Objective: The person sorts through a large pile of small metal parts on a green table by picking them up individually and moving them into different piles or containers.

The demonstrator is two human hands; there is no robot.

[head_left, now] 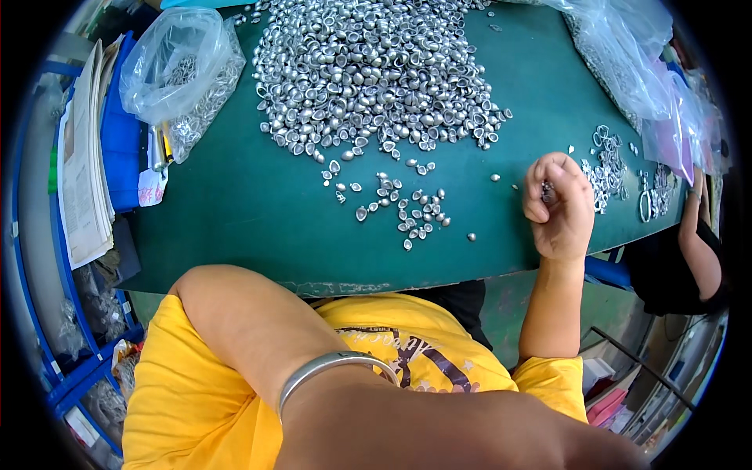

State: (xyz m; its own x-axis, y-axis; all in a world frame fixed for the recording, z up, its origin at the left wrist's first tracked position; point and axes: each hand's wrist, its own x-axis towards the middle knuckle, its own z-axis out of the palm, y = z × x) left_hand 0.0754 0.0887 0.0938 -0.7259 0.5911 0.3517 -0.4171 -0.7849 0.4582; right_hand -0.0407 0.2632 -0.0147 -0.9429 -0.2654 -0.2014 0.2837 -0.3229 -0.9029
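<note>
My right hand (558, 205) is raised at the right side of the green table, its fingers curled around small metal pieces (547, 190). Too little of these pieces shows to name them exactly. My left forearm, wearing a silver bangle (333, 359), is bent across my yellow shirt. Very close and blurred, the back of my left hand (478, 427) fills the lower edge; its fingers are hidden. In front of me lies a loose group of small silver, hollow, acorn-shaped metal caps (415, 211). A large heap of the same caps (376, 70) spreads behind it.
Silver metal links (605, 168) lie just right of my right hand. A clear bag of metal parts (207, 90) stands at the far left, beside a blue bin (121, 149). More plastic bags (627, 63) rest at the far right, where another person's arm (697, 243) shows.
</note>
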